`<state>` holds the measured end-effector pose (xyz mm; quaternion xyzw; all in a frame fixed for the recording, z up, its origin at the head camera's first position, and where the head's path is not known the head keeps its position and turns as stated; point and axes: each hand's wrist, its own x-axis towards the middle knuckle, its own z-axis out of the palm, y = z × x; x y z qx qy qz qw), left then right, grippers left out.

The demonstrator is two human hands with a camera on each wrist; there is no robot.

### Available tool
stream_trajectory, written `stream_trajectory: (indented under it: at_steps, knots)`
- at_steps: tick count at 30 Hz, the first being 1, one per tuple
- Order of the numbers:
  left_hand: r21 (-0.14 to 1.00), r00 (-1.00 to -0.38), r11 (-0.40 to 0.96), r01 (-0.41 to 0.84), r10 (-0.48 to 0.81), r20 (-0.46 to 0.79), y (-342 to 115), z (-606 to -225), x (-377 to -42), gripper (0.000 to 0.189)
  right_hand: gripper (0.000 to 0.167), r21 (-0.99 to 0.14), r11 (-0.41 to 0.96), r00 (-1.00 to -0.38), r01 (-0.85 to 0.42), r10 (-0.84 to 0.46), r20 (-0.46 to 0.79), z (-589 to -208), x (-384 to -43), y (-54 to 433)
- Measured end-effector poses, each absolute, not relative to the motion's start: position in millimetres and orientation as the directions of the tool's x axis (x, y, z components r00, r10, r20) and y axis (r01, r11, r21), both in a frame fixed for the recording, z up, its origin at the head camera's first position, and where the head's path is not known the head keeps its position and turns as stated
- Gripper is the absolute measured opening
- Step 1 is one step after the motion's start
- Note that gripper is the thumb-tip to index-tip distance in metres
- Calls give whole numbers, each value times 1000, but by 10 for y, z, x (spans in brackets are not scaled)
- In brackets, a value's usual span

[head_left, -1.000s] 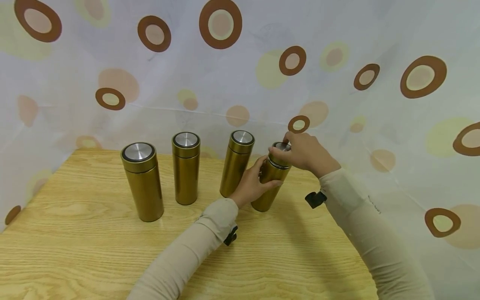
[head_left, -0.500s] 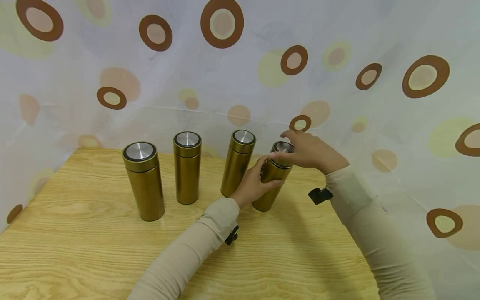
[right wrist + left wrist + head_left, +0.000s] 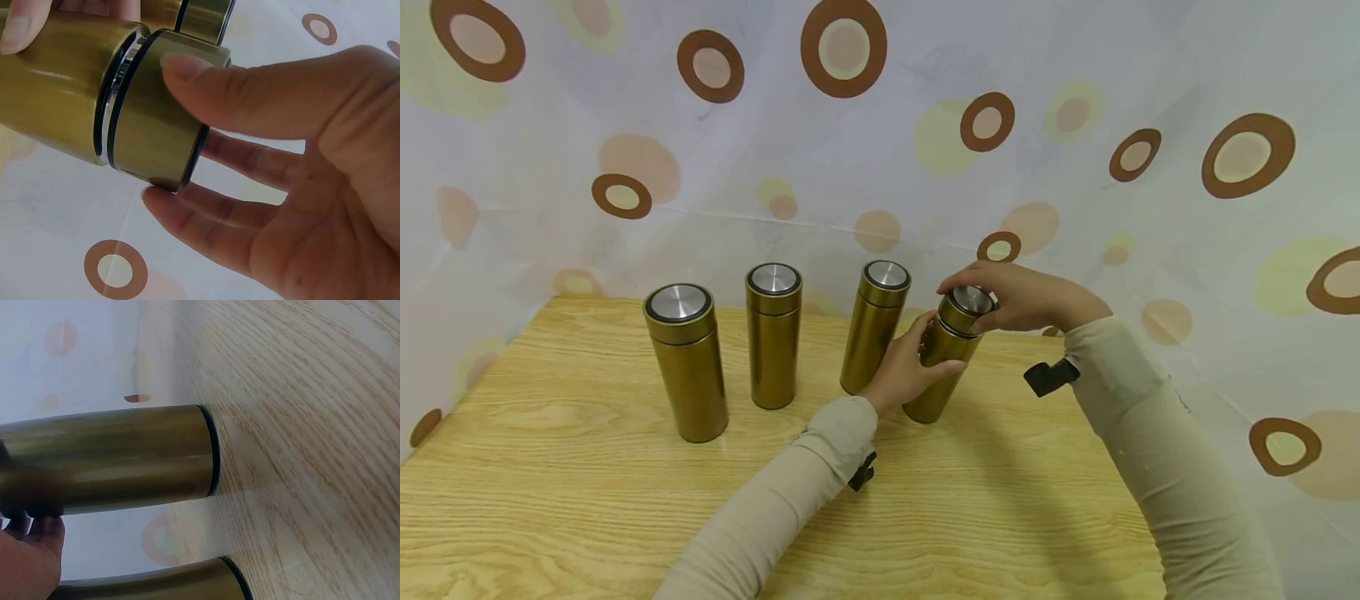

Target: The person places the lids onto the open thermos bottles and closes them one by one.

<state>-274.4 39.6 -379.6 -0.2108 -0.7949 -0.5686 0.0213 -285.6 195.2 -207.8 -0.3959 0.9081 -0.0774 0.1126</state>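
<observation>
On the right stands a gold vacuum flask [image 3: 934, 392], leaning slightly in the head view. My left hand [image 3: 901, 371] grips its body from the left, thumb across the front. The flask's lid [image 3: 958, 315], with a brushed silver top, is held by my right hand [image 3: 1026, 296] between thumb and fingers. In the right wrist view a narrow gap with shiny metal shows between the lid [image 3: 162, 112] and the body [image 3: 62, 81]. The left wrist view has the flask's lower body [image 3: 125, 456] with its black base ring on the tabletop; few of my left fingers [image 3: 47, 534] show.
Three more gold flasks with lids stand to the left: one close beside my left hand [image 3: 872, 333], another [image 3: 773, 354] further left, and the leftmost [image 3: 692, 379] nearer the front. A wood-grain table [image 3: 587, 517] carries them. Behind hangs a patterned cloth [image 3: 760, 142].
My right hand loosened its fingers from the lid, then took hold again with the wrist swung further right. More of the lid shows now. My left hand has stayed in place on the flask.
</observation>
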Motion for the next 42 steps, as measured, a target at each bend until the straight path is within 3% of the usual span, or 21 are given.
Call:
stream_trajectory:
  at_steps: [15,25,31,42]
  knots:
    - [895,-911,263,360,306,277,397,-3805,-2734,80,54,-122,785,-770,-607,-620,-151,-2108,-2824,1910]
    - [894,-907,256,369,307,287,406,-3824,-2749,80,52,-55,767,-755,-639,-639,-148,-2126,-2830,1883]
    - [890,-901,248,383,310,302,420,-3835,-2762,79,53,-23,792,-779,-610,-604,-168,-2106,-2804,1833]
    - [898,-912,259,356,305,274,414,-3825,-2741,82,59,-11,879,-878,-477,-477,-32,-2256,-2852,1840]
